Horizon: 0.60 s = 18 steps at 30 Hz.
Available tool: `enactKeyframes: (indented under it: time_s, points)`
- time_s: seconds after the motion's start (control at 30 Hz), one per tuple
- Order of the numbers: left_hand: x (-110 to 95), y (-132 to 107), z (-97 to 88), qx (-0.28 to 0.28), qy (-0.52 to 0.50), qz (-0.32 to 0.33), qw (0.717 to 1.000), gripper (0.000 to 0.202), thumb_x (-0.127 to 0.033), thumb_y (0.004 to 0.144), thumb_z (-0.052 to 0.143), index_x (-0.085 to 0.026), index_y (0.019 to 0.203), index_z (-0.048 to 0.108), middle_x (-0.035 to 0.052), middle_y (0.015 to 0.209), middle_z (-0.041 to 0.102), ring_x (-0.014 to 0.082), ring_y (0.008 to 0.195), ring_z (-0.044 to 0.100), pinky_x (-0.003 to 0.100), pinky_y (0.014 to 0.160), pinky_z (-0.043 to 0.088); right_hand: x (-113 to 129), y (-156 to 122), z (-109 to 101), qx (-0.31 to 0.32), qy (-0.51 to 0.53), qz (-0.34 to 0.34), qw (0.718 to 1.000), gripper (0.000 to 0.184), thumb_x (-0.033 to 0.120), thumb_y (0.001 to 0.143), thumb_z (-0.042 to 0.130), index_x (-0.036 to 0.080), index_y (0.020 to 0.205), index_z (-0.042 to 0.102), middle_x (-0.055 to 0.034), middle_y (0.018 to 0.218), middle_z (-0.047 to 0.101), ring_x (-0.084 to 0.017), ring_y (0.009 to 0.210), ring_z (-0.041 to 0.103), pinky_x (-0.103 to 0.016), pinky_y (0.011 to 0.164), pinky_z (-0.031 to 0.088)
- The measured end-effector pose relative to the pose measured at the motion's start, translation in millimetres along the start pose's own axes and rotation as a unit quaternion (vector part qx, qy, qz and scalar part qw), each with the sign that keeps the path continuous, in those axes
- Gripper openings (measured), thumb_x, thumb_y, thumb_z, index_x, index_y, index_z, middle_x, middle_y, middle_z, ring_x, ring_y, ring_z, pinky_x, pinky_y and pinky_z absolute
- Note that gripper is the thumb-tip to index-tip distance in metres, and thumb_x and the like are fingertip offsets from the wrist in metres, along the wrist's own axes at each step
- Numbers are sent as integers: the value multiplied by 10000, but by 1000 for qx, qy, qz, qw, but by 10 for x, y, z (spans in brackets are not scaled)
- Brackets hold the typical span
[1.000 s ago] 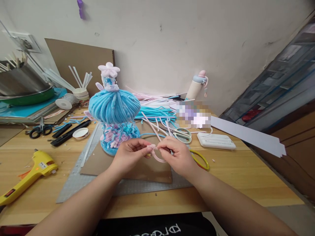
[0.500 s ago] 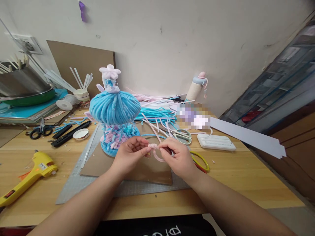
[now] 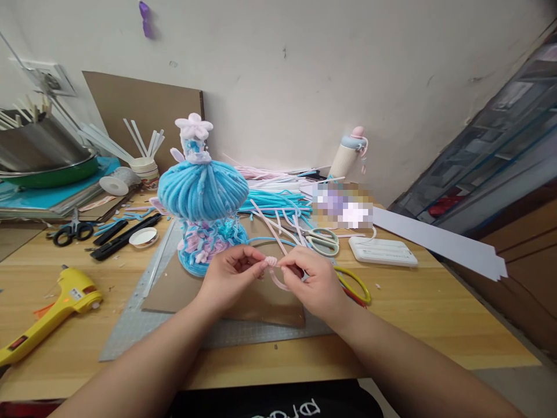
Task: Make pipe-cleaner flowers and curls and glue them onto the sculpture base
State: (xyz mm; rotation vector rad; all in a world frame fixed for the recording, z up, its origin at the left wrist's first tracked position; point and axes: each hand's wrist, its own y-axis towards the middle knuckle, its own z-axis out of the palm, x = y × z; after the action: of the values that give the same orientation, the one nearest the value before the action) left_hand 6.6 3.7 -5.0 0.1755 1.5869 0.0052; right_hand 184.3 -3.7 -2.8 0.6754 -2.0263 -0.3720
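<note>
A pale pink pipe cleaner (image 3: 278, 282), partly wound into a short coil, is pinched between my two hands. At the coil's left end, the thumb and forefinger of my left hand (image 3: 230, 271) grip it. My right hand (image 3: 311, 280) pinches its right side, and a loop of it hangs below between the hands. Behind my left hand stands a blue fuzzy figure (image 3: 202, 191) with a full puffed top and a pink flower on its tip. Under my hands lie a brown board (image 3: 265, 310) and a grey cutting mat (image 3: 130, 325).
A yellow glue gun (image 3: 72, 296) lies at left, near black-handled scissors (image 3: 73, 229) and a black utility knife (image 3: 126, 237). Blue pipe cleaners (image 3: 278, 203) and light-handled scissors (image 3: 324, 241) lie behind my hands. At right are a yellow-handled tool (image 3: 357, 281) and a white device (image 3: 383, 251).
My hands have come very slightly closer together around the pink coil, which looks a little shorter and more tilted. The rest stays in place.
</note>
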Motion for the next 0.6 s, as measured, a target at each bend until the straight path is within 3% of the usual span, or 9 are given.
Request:
enactKeyframes:
  time_s: [0.37,0.6]
  points:
    - [26,-8,9,3,6,14,1000,143,-266,691,728,-145,733,665,32,709,708,128,656,642,212,609,519,23,-27,2,23,-36,-44,998,181,119,846,464,189,754,603,-9,681,497,-131,643,485,-261,586,368]
    - [11,-7,25,32,4,23,999,145,-258,682,730,-140,703,647,26,678,677,122,638,614,215,596,497,-28,-4,37,29,75,73,994,113,200,832,530,191,780,630,-9,712,577,-134,663,523,-266,617,408]
